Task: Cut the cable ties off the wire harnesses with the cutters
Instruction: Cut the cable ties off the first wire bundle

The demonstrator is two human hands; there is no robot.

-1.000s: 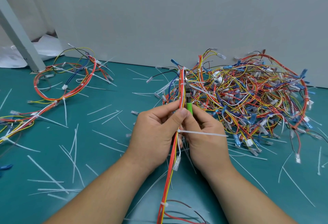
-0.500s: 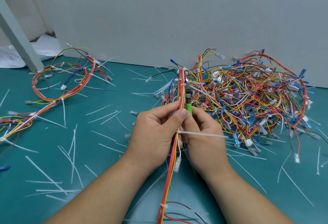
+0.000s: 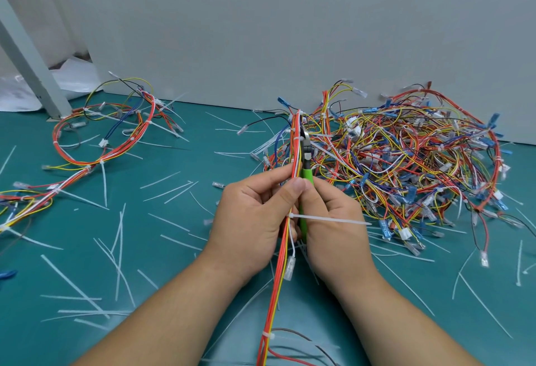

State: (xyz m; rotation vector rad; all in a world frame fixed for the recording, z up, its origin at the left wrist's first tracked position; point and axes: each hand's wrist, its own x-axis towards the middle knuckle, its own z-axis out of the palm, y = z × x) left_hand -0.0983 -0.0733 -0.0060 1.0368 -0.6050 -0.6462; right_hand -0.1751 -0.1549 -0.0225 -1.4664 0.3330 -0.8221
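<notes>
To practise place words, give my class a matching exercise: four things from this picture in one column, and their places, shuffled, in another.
Things:
1 cutters
2 wire pile
3 looped harness
4 straight harness

Places:
a far left on the table
b in the right hand
c in the left hand
d on the right, by the wall

Pairs: 1-b, 2-d, 3-a, 4-c

Workshop bench, teal work mat (image 3: 162, 249), heaped wire harnesses (image 3: 406, 157), cut cable ties (image 3: 116, 238) scattered, grey partition wall (image 3: 261, 32)
</notes>
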